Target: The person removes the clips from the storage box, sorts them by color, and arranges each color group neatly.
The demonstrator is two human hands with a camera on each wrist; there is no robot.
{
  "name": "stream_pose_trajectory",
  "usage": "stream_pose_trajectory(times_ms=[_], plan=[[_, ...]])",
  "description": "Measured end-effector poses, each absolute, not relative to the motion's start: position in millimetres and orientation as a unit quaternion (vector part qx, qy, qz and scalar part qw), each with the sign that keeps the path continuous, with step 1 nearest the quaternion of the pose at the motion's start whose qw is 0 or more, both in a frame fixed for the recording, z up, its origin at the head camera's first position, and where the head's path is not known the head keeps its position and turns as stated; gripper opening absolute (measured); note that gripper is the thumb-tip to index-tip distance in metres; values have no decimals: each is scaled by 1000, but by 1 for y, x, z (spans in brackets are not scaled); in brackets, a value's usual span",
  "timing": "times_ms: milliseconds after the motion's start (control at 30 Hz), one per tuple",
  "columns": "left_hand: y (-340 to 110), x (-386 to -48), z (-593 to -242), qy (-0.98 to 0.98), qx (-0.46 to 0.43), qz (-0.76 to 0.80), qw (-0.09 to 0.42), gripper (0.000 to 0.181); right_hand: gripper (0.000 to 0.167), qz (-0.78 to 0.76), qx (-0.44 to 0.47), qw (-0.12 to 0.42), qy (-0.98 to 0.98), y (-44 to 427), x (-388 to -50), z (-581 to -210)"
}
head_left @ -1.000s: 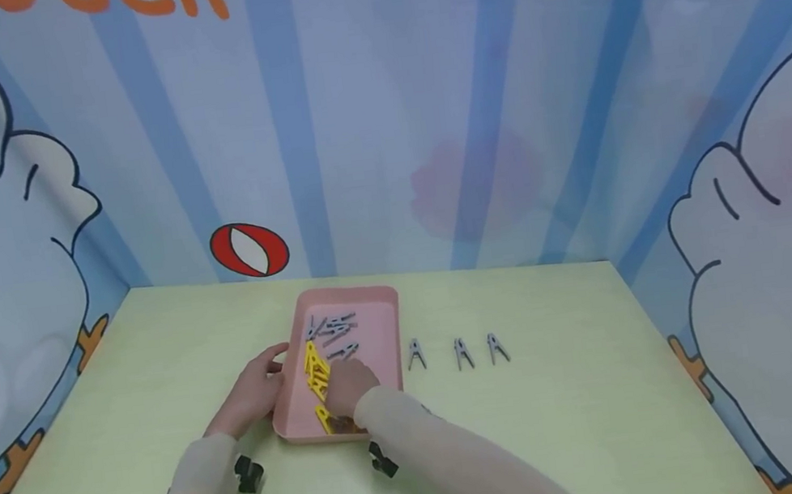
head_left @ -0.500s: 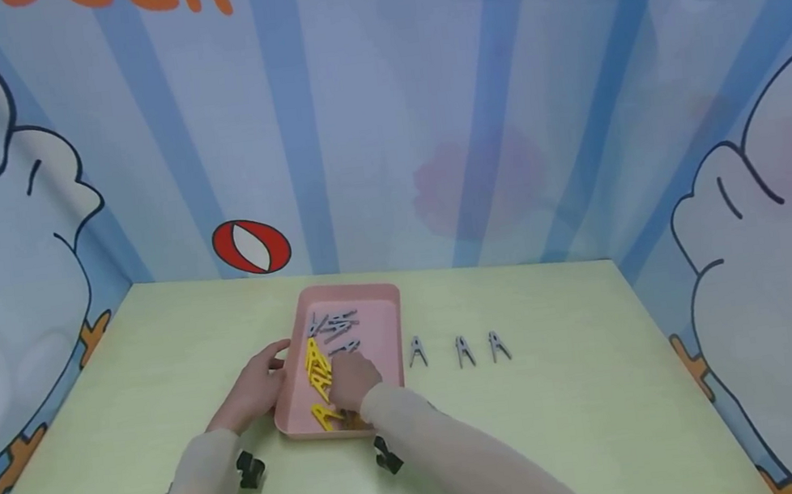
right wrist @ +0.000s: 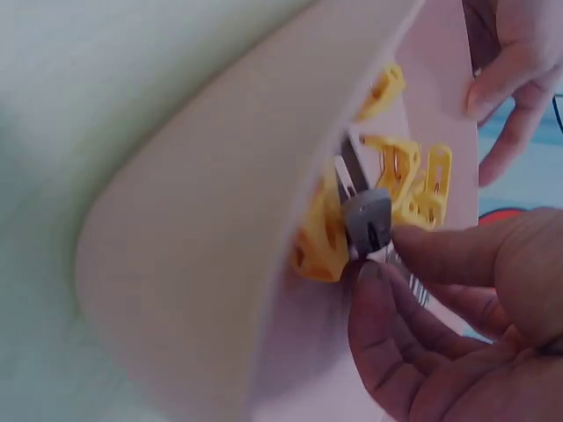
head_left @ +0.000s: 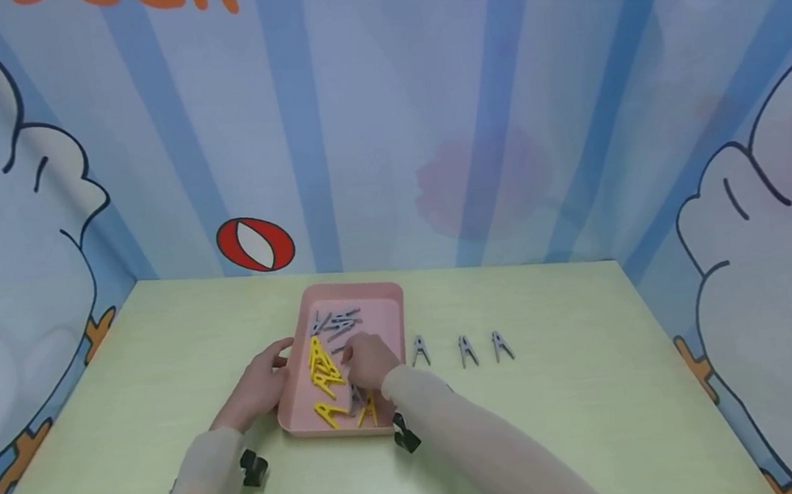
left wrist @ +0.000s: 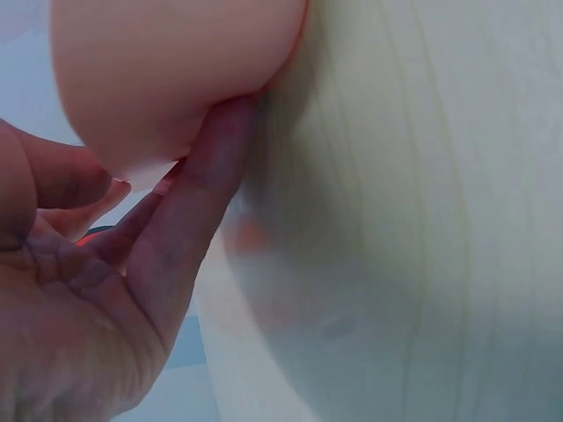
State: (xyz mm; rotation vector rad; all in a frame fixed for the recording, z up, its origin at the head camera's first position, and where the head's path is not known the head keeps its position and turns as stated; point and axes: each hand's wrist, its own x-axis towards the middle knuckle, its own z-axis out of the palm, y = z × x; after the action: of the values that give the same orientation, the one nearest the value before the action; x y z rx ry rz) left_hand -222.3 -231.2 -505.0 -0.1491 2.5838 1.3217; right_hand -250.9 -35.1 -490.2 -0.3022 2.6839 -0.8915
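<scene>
The pink tray [head_left: 381,306] holds grey clips [head_left: 338,320] at its far end and yellow clips [head_left: 321,363] nearer. My left hand [head_left: 256,387] grips the tray's left side, its fingertips against the wall [left wrist: 176,70]. Over the tray's right half is my right hand [head_left: 371,361]. In the right wrist view, the thumb and fingers of the right hand [right wrist: 457,308] pinch the end of a grey clip [right wrist: 365,215], which lies among yellow clips [right wrist: 400,176]. The tray wall hides part of those clips.
Three grey clips stand apart in a row right of the tray: one near it [head_left: 420,350], one in the middle [head_left: 467,350] and one farther right [head_left: 502,345]. A striped blue curtain [head_left: 367,120] rises behind the table [head_left: 566,390].
My right hand has shifted a little to the right and away from me, uncovering a grey clip and a yellow clip near the tray's front. The left hand keeps its place on the tray.
</scene>
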Motion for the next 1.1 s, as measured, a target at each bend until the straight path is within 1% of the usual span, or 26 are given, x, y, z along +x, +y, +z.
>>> stream_pose_trajectory(times_ms=[333, 500, 700, 900, 1000, 1100], plan=[[-228, -221, -501, 885, -57, 445, 123, 55, 20, -314, -106, 126, 935, -21, -269, -497], [-228, -221, -501, 885, -58, 446, 122, 55, 8, -292, -103, 142, 940, -17, -268, -489], [-229, -220, -502, 886, -54, 445, 118, 55, 23, -263, -87, 182, 943, -20, -260, -481], [-230, -220, -501, 886, -56, 445, 117, 55, 37, -246, -82, 189, 947, -28, -254, -490], [-230, -220, -501, 885, -58, 446, 119, 55, 41, -235, -76, 197, 949, -30, -252, -498], [-229, -220, -501, 885, -60, 446, 122, 55, 37, -228, -69, 206, 949, -31, -252, -503]])
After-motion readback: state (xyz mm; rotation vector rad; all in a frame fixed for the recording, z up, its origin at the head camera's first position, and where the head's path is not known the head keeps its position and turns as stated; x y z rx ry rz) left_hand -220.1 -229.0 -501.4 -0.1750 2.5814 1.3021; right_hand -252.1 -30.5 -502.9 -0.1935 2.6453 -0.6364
